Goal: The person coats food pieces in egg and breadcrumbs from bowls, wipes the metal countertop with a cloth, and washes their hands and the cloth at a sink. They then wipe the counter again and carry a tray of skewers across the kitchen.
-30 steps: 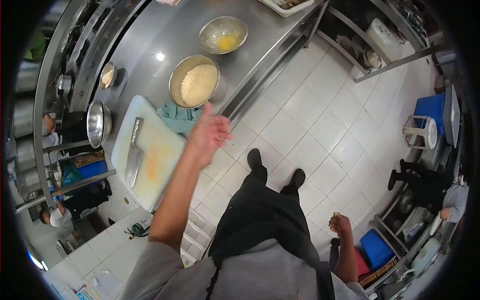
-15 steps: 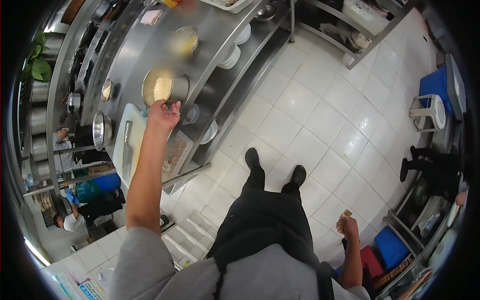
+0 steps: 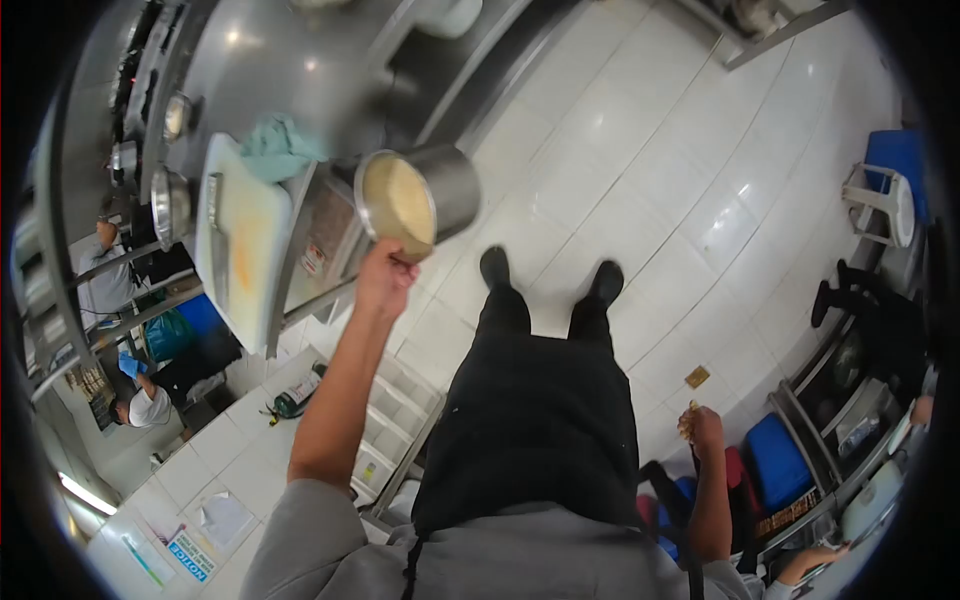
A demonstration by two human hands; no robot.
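A metal pot (image 3: pixel 458 190), tilted with its mouth toward the left, holds a pale yellowish food (image 3: pixel 408 200). My left hand (image 3: pixel 385 280) is closed on the pot's near side, which hangs beside the counter's edge over the floor. Down at the right, my right hand (image 3: pixel 706 428) is closed around a small yellowish-brown item (image 3: pixel 686 422), too small to name. Left of the pot lie a green cloth (image 3: pixel 277 148) and a white cutting board (image 3: pixel 250 240) with a knife (image 3: pixel 214 200) along its far edge.
Metal bowls (image 3: pixel 170 207) stand beyond the board on the steel counter (image 3: pixel 255 50). White racks (image 3: pixel 395 400) sit below. A co-worker (image 3: pixel 150 408) is at the far left; other people are at the right, near blue containers (image 3: pixel 778 460). The tiled floor (image 3: pixel 600 160) shows a small gold-coloured plate.
The pot has come off the counter in my left hand, toward me and to the right. The view has shifted, and the green cloth shows more fully. My right hand stays closed.
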